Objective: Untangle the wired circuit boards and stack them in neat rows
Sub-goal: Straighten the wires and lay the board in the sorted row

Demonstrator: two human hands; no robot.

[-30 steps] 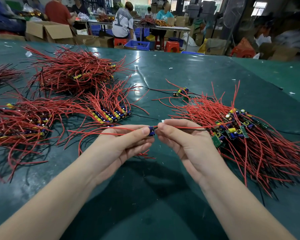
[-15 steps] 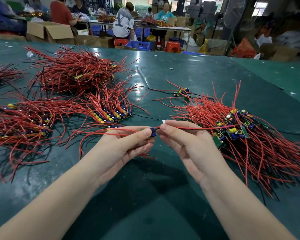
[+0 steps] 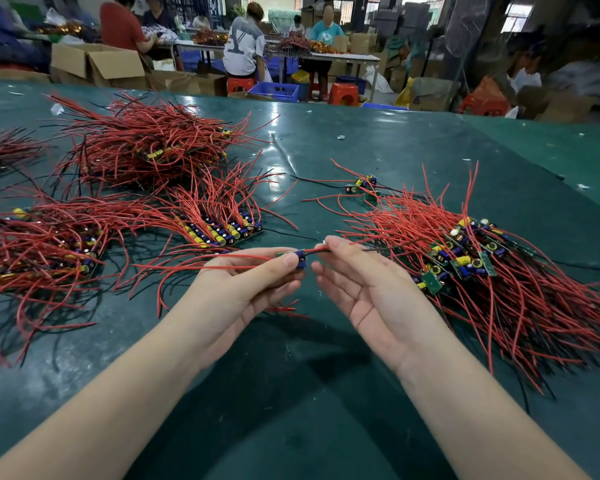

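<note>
Green tabletop (image 3: 378,143) carries a tangled pile (image 3: 492,271) of red-wired boards at right and a neat row (image 3: 222,230) at left. Between them, the left hand (image 3: 243,285) pinches one small board (image 3: 297,259); the right hand (image 3: 368,282), fingers half-curled, pinches its wire (image 3: 317,250).

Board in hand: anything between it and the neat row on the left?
Nothing solid. The left hand holds the board just right of the neat row, with open table between. But its red and black wires run right through the right hand toward the tangled pile, so they may drag.
</note>
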